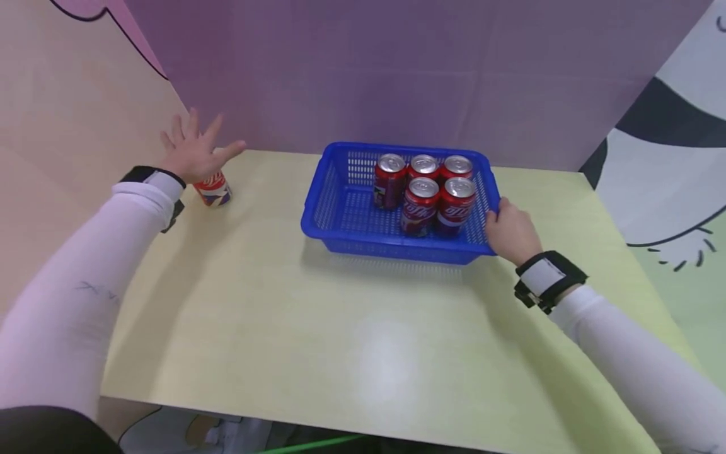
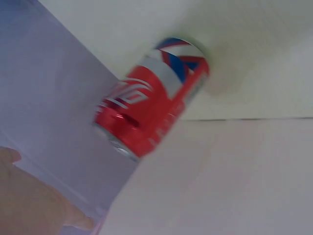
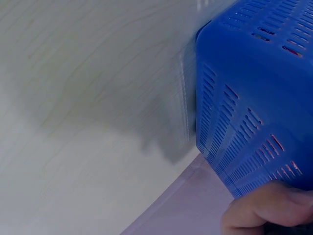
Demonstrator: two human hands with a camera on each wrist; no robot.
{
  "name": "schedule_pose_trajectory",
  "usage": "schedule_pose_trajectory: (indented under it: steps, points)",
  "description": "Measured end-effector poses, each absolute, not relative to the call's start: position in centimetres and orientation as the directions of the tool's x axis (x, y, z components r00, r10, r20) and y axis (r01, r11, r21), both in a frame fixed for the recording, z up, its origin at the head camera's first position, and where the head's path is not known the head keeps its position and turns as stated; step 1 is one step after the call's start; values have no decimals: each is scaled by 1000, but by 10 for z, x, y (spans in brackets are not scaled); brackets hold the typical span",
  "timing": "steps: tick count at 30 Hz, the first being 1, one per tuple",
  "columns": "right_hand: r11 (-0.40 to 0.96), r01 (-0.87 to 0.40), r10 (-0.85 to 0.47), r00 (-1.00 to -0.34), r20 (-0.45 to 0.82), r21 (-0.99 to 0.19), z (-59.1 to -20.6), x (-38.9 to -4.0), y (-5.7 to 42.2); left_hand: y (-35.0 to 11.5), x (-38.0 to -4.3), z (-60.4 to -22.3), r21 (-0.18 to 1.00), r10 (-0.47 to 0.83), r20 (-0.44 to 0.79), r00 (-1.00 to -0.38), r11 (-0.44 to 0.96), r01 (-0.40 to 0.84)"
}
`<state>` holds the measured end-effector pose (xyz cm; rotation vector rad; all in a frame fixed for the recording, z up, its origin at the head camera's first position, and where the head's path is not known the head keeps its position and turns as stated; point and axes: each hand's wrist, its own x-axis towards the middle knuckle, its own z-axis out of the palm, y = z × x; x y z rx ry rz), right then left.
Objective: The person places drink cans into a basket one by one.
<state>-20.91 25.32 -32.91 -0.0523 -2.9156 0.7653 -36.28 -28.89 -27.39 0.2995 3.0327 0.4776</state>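
Note:
My left hand (image 1: 198, 154) is spread wide above a red soda can (image 1: 215, 190) at the table's back left. In the left wrist view that soda can (image 2: 151, 98) stands on the tabletop, apart from the hand, with a blue and white pattern near its base. My right hand (image 1: 513, 232) grips the right rim of a blue plastic basket (image 1: 354, 243); the right wrist view shows the thumb (image 3: 274, 205) on the rim of the perforated basket (image 3: 264, 83). Several red soda cans (image 1: 420, 205) stand upright in the basket's right half.
The pale wooden table (image 1: 340, 334) meets a purple panel (image 1: 368, 75) along its back edge. A beige wall surface (image 1: 68, 113) borders the left side. Printed black-and-white artwork (image 1: 675, 164) is at the right. Below the front edge lies a green strip (image 1: 312, 444).

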Motion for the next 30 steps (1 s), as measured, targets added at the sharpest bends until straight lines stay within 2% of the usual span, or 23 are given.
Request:
schedule_pose_trajectory:
  steps: [10, 30]
  points:
    - [882, -3, 61, -991, 121, -472, -334, -206, 247, -319, -376, -302, 209, 185, -86, -979, 964, 164]
    - [875, 7, 64, -993, 100, -484, -335, -203, 244, -344, -388, -323, 134, 155, -136, -978, 981, 137]
